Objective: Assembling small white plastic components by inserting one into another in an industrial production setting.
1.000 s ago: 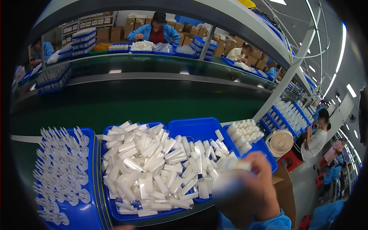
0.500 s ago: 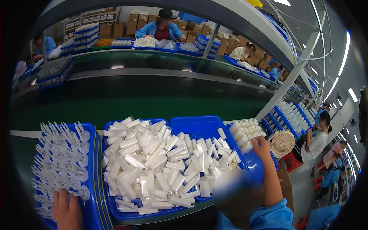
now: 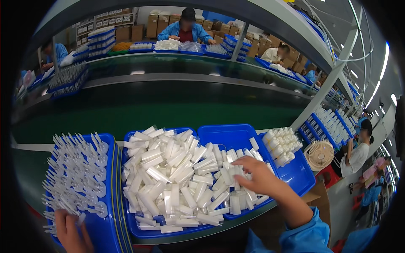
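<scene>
The left hand [image 3: 72, 237] is at the near end of the leftmost blue tray [image 3: 101, 237], with its fingers bent among the clear stemmed parts [image 3: 100, 188]. A small translucent piece [image 3: 81, 219] shows right by these fingers, but whether they grip it, and how far they are closed, I cannot tell. The clear stemmed parts fill most of that tray in rows, their thin stems pointing up and leftward and their round bases toward the right. The right hand [image 3: 263, 179] reaches in from the lower right, a blue sleeve [image 3: 307, 234] pushed up its forearm, and is over the white film-wrapped pieces [image 3: 168, 158]. Its thumb and fingers are spread apart with nothing visible between them; whether they touch the pieces below I cannot tell. The heap fills the middle tray [image 3: 185, 233] and runs over into the next tray [image 3: 228, 135], whose far part shows bare blue. Beside that, a further tray [image 3: 298, 172] carries upright white parts [image 3: 282, 145] packed together at its far end. A round beige fan [image 3: 319, 155] stands just to the right, near racks of white parts [image 3: 331, 123]. Beyond the tabletop [image 3: 29, 168] runs a green conveyor belt [image 3: 168, 105], and a co-worker in blue [image 3: 185, 33] sits across from it.
</scene>
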A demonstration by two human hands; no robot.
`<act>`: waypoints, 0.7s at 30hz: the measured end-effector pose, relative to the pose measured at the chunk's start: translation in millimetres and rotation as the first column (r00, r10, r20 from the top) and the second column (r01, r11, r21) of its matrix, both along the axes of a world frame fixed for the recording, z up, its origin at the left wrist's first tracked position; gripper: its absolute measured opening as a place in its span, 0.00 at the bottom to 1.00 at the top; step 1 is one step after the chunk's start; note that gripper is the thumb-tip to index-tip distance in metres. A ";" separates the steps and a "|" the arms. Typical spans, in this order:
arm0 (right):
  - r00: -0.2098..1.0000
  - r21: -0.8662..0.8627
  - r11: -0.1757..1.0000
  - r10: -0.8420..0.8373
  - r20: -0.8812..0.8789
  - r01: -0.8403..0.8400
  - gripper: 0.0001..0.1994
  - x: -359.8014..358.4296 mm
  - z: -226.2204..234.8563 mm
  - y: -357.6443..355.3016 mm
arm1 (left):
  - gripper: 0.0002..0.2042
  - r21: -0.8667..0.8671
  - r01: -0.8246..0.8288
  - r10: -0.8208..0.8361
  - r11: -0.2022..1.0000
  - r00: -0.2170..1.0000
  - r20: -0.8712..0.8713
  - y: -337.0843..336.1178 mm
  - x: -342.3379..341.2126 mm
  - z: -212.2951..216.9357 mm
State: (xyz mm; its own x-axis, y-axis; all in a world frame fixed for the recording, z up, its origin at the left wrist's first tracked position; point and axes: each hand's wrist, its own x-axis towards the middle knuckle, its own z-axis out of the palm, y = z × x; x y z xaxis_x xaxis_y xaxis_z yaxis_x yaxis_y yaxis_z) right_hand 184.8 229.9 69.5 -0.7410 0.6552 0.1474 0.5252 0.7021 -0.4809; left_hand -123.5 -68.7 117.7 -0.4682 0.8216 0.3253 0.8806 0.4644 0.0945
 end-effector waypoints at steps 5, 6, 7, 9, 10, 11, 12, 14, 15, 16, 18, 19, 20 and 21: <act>0.980 0.213 0.965 0.124 0.154 -0.156 0.15 -44.7 -25.7 12.2 | 0.09 0.520 0.262 -0.389 0.813 0.908 0.152 -2.0 42.3 -13.6; 0.976 0.203 0.965 0.129 0.176 -0.164 0.15 -51.1 -28.1 15.7 | 0.08 0.634 0.262 -0.520 0.727 0.814 0.259 0.4 50.0 -25.5; 0.967 0.188 0.962 0.161 0.199 -0.199 0.14 -63.1 -29.4 14.7 | 0.08 0.677 0.253 -0.609 0.692 0.708 0.357 1.0 58.8 -32.2; 0.962 0.203 0.954 0.179 0.207 -0.221 0.13 -72.8 -27.9 15.8 | 0.09 0.744 0.213 -0.743 0.634 0.436 0.508 13.3 75.1 -47.2; 0.960 0.212 0.951 0.181 0.212 -0.226 0.13 -74.0 -26.8 16.5 | 0.10 0.767 0.183 -0.780 0.615 0.285 0.557 20.0 82.3 -54.3; 0.969 0.210 0.958 0.154 0.194 -0.195 0.12 -73.9 -24.5 15.3 | 0.12 0.791 0.159 -0.804 0.591 0.198 0.561 25.2 88.3 -60.0; 0.982 0.227 0.960 0.137 0.130 -0.164 0.12 -73.2 -22.7 10.7 | 0.13 0.811 0.131 -0.821 0.570 0.111 0.560 29.6 94.1 -66.0; 0.995 0.253 0.963 0.100 0.000 -0.096 0.11 -68.8 -13.2 -2.1 | 0.14 0.784 0.041 -0.785 0.619 -0.001 0.620 41.6 109.4 -84.5; 0.974 0.278 0.937 0.224 -0.021 -0.210 0.13 -65.1 -3.9 -5.6 | 0.15 0.767 0.009 -0.764 0.642 -0.074 0.641 45.4 113.5 -90.6; 0.974 0.159 0.967 0.213 -0.081 -0.198 0.13 -64.3 3.0 -15.5 | 0.15 0.747 -0.023 -0.741 0.665 -0.147 0.655 48.1 116.9 -96.0; 0.972 -0.079 0.984 0.145 -0.184 -0.162 0.15 -56.3 12.6 -41.4 | 0.12 0.760 -0.005 -0.749 0.650 -0.168 0.640 55.1 122.2 -104.9; 0.951 -0.244 0.957 0.081 -0.298 -0.158 0.13 -53.7 10.3 -53.7 | 0.10 0.772 0.038 -0.763 0.634 -0.132 0.633 57.5 123.3 -107.3; 0.939 -0.388 0.907 0.022 -0.344 -0.163 0.12 -48.7 7.3 -63.3 | 0.10 0.783 0.080 -0.777 0.617 -0.096 0.622 59.5 125.2 -107.8; 0.925 -0.520 0.837 -0.047 -0.377 -0.169 0.11 -41.8 5.2 -72.0 | 0.07 0.806 0.091 -0.808 0.584 -0.033 0.589 62.7 127.0 -105.6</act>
